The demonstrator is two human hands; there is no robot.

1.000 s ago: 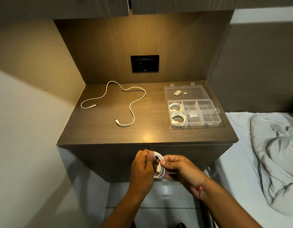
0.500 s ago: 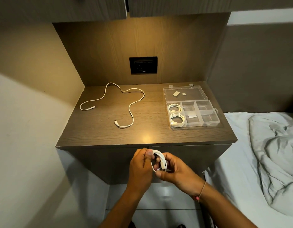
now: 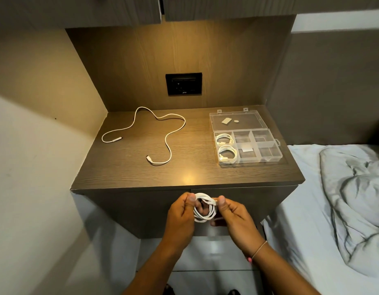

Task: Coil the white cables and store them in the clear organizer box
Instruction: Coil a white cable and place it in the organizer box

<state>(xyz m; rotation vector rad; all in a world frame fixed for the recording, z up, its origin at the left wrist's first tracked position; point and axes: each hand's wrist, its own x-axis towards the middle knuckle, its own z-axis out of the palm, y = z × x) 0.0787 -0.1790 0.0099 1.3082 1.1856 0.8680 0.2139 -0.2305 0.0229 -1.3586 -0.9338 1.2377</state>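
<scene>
I hold a coiled white cable (image 3: 202,213) in front of the nightstand's front edge. My left hand (image 3: 181,218) pinches the coil's left side; my right hand (image 3: 232,218) pinches its plug end on the right. A second white cable (image 3: 163,133) lies loose and uncoiled on the left of the wooden nightstand top (image 3: 195,171). The clear organizer box (image 3: 269,154) stands open on the right of the top, lid flat behind it. Two coiled white cables (image 3: 226,145) fill its two left compartments.
A black wall socket (image 3: 183,84) sits in the back panel above the top. Cupboards hang overhead. A bed with a rumpled grey-white duvet (image 3: 352,199) lies to the right. A pale wall borders the left side.
The coil has turned face-on toward me and my hands have risen slightly, with my right fingers shifting to the plug end at the coil's top right.
</scene>
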